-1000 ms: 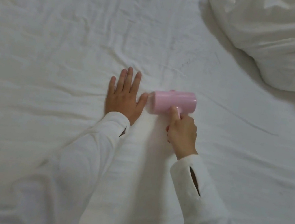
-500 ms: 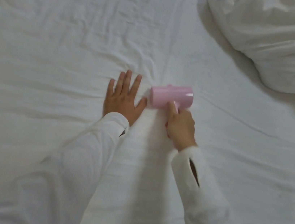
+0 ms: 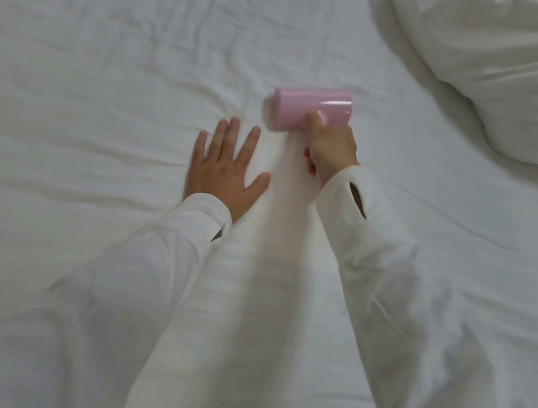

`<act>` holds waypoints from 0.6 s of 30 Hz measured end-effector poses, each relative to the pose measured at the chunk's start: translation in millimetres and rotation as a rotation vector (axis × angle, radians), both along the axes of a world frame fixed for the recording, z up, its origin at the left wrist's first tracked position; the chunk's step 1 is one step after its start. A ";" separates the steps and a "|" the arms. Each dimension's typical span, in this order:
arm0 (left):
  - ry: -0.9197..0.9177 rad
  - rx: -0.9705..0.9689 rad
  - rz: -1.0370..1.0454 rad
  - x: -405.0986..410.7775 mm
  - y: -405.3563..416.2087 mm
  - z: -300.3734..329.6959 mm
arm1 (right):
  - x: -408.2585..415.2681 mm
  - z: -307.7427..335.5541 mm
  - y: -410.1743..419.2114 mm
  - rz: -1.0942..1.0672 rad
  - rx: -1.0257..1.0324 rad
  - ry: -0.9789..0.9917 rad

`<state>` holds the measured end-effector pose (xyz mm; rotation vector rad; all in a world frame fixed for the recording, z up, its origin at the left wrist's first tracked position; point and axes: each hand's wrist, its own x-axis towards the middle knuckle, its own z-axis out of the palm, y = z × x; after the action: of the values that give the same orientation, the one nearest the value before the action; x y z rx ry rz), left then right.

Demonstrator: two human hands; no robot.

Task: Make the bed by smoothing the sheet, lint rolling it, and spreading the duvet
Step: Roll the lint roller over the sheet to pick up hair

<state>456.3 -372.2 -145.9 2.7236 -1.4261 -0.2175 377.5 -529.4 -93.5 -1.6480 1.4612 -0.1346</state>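
- the sheet [image 3: 81,129] covers the bed, wrinkled most toward 10 and 11 o'clock, so the lint rolling looks like the step in hand
- the left hand [image 3: 224,170] lies palm down on the sheet just left of centre, fingers spread and straight toward 12 o'clock, holding nothing; judged, it pins the cloth so it will not drag with the roller
- the lint roller [image 3: 312,108], pink, lies crosswise on the sheet at about 1 o'clock from that hand, near it but apart
- the right hand [image 3: 332,148] has its grip curled round the roller's handle, thumb up against the drum, arm reaching out toward 11 o'clock
- the duvet [image 3: 508,64] sits bunched at 2 o'clock, not yet spread
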 end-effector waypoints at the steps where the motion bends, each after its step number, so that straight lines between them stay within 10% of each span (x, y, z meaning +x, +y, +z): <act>1: 0.011 -0.008 0.003 1.8 -0.3 3.8 | -10.5 0.8 7.9 0.019 -0.007 0.019; 8: 0.045 -0.168 0.172 52.1 -50.5 23.5 | -97.5 41.6 53.8 -0.013 0.239 -0.018; 18: -0.013 -0.101 0.190 64.5 -64.4 -5.6 | 3.6 7.0 -22.5 0.227 -0.060 0.084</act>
<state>520.9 -436.6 -151.5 2.7577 -1.1381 -0.1145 381.1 -551.9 -86.4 -1.8757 1.3314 0.0184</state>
